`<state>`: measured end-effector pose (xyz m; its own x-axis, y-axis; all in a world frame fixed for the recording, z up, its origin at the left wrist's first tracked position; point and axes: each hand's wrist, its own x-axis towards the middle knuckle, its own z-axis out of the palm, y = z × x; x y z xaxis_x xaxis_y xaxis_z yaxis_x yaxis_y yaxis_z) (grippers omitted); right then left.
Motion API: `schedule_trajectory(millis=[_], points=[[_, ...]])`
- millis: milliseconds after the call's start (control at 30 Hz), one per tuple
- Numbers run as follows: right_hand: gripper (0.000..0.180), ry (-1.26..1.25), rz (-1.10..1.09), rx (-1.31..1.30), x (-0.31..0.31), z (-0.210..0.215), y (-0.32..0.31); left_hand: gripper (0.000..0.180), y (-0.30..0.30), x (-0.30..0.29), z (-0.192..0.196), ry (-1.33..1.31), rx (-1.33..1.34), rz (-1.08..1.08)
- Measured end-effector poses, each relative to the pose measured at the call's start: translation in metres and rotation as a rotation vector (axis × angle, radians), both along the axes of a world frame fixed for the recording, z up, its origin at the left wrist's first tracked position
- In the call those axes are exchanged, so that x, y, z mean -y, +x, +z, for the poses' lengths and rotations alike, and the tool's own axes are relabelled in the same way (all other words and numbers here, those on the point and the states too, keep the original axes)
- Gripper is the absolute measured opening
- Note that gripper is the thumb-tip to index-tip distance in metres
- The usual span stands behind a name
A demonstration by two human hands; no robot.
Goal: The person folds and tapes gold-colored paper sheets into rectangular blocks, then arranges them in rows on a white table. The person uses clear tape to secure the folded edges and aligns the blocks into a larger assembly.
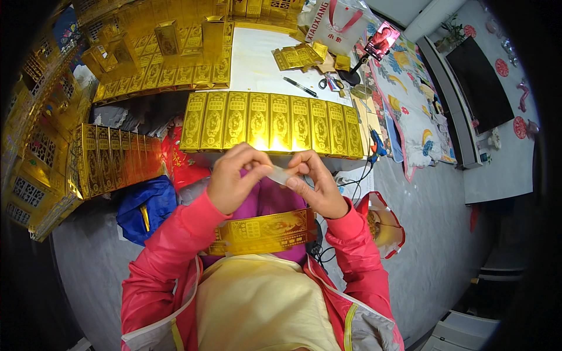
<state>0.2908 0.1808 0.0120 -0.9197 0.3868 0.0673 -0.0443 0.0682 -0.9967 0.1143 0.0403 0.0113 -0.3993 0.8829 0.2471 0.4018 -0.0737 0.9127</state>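
Clear tape [281,174] between raised fingers [257,167] (pinched)

The person wears a bright pink-red jacket with long sleeves that reach to the wrists of the left hand [233,181] and right hand [319,184]. It hangs open over a pale yellow top, showing a grey lining with yellow-green piping.
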Motion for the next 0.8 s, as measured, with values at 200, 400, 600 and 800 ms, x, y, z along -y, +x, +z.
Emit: schedule_trajectory(millis=[200, 400, 600, 800], points=[[0.023, 1.026, -0.322, 0.293, -0.104, -0.042, 0.043, 0.005, -0.100, 0.030, -0.069, 0.025, -0.496, 0.423], [0.028, 1.289, -0.664, 0.744, -0.203, -0.089, 0.111, 0.005, -0.158, 0.041, -0.131, -0.122, -0.486, 0.571], [0.026, 1.175, -0.721, 0.800, -0.205, -0.100, 0.111, 0.006, -0.160, 0.033, -0.149, -0.098, -0.448, 0.586], [0.015, 1.159, -0.772, 0.159, -0.121, 0.019, 0.090, 0.015, -0.241, 0.080, -0.159, 0.109, -0.402, 0.816]])
